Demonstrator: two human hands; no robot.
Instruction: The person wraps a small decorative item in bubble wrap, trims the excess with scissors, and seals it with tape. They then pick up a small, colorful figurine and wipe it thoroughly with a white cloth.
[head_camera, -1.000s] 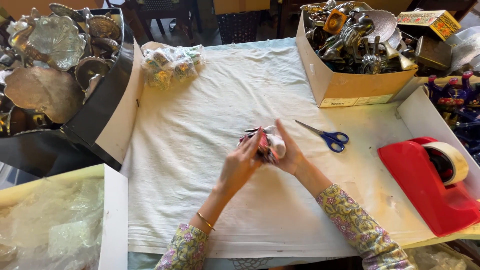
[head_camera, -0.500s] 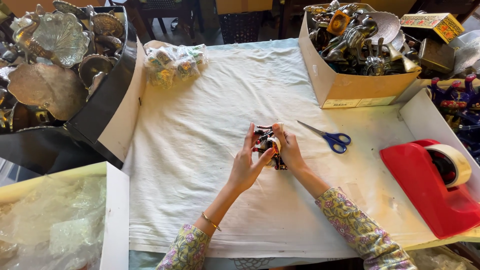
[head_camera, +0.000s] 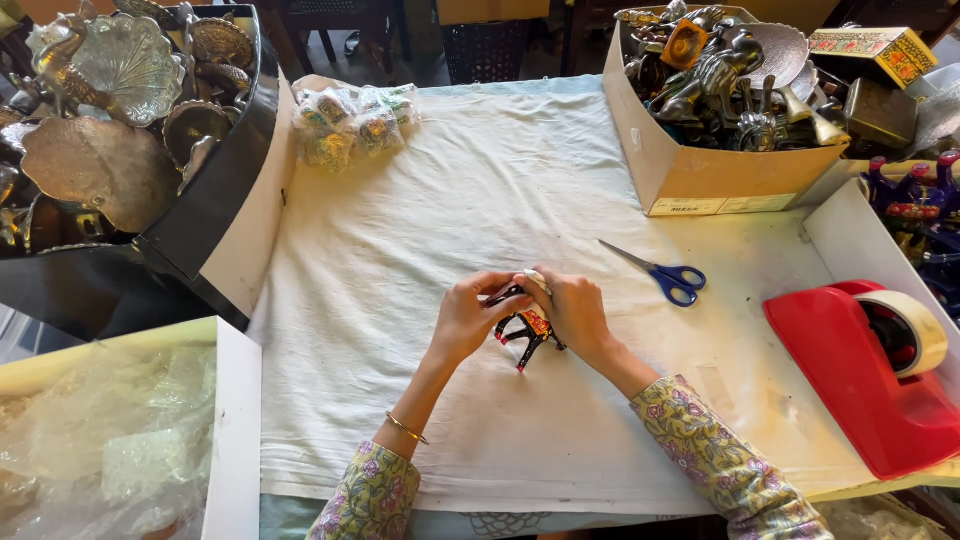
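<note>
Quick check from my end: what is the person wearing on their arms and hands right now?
Both hands are bare, no gloves. The left hand has a thin gold bangle on its wrist. Both forearms end in loose sleeves of pale yellow-green cloth printed with small pink and purple flowers. No rings or watch that I can make out.
</note>
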